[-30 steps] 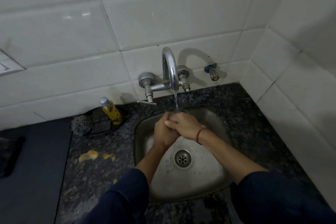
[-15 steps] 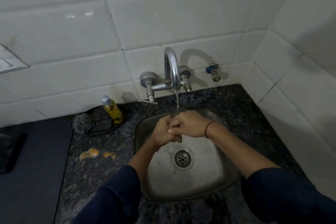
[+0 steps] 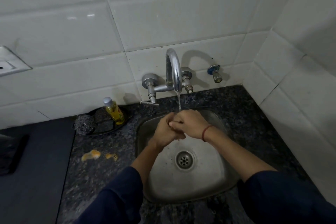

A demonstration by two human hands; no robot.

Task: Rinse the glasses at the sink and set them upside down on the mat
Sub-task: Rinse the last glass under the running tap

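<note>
Both my hands are pressed together over the steel sink [image 3: 203,185], directly under the thin stream from the curved tap [image 3: 173,67]. My left hand [image 3: 163,131] is curled with its fingers closed. My right hand [image 3: 189,123] lies across it from the right, a red thread on its wrist. Water runs onto the fingers and drips off below them. No glass shows clearly; anything between the palms is hidden. The dark mat [image 3: 36,160] lies on the counter at the left.
A black dish [image 3: 107,127] behind the sink's left corner holds a yellow soap bottle [image 3: 114,111] and a steel scrubber [image 3: 84,124]. Yellow scraps [image 3: 91,154] lie on the granite counter. A black object [image 3: 12,154] rests on the mat's left edge. Tiled walls close the back and right.
My joined hands have stayed under the running water, shifting only slightly against each other. Nothing was picked up or set down.
</note>
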